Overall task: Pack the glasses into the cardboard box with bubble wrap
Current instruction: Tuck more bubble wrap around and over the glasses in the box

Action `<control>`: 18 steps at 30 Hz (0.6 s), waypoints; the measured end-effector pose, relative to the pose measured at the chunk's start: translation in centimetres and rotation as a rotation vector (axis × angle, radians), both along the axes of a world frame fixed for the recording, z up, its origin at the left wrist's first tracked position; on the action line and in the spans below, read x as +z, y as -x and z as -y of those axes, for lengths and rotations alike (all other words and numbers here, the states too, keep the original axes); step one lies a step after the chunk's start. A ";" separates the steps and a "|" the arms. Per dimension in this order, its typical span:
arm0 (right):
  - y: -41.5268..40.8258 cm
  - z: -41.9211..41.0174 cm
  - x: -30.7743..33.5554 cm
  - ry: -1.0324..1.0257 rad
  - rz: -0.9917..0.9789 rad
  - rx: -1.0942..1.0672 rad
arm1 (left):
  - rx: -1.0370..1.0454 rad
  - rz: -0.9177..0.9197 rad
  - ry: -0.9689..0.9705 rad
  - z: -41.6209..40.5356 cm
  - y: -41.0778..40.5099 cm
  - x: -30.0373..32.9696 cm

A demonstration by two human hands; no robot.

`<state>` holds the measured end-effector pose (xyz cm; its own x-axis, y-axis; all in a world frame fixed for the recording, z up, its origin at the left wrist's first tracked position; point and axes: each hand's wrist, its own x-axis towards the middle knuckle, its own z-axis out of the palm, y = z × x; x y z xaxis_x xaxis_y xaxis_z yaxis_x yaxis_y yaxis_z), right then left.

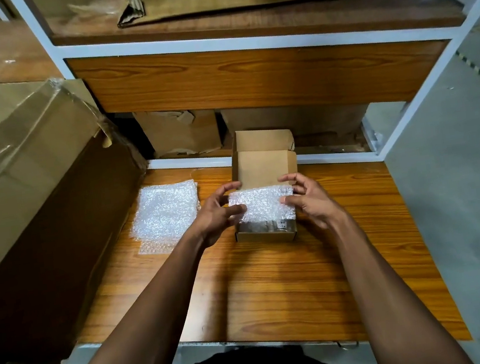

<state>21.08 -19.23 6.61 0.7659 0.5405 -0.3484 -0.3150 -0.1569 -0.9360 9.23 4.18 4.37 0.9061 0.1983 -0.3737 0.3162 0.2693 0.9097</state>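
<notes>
A small brown cardboard box point(263, 165) stands open on the wooden table, its lid flaps raised at the back. Over its opening I hold a piece of bubble wrap point(261, 205). My left hand point(217, 215) pinches the sheet's left edge between thumb and fingers. My right hand point(308, 200) pinches its right edge the same way. Under the sheet, near the box's front wall, something greyish with a small white label point(281, 223) shows inside; the glasses themselves cannot be made out.
A stack of loose bubble wrap sheets point(165, 213) lies left of the box. A large taped cardboard carton point(28, 185) crowds the table's left side. A wooden shelf unit point(249, 76) with a white frame rises behind, with more cartons beneath it.
</notes>
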 end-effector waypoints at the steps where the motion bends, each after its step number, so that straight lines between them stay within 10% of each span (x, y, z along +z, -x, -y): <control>1: 0.0 0.1 -0.1 -0.015 -0.026 -0.020 | 0.024 -0.005 0.019 0.2 -0.1 0.2; 18: -0.6 0.4 0.2 0.076 0.126 0.025 | -0.039 0.052 -0.073 -0.5 -1.3 0.6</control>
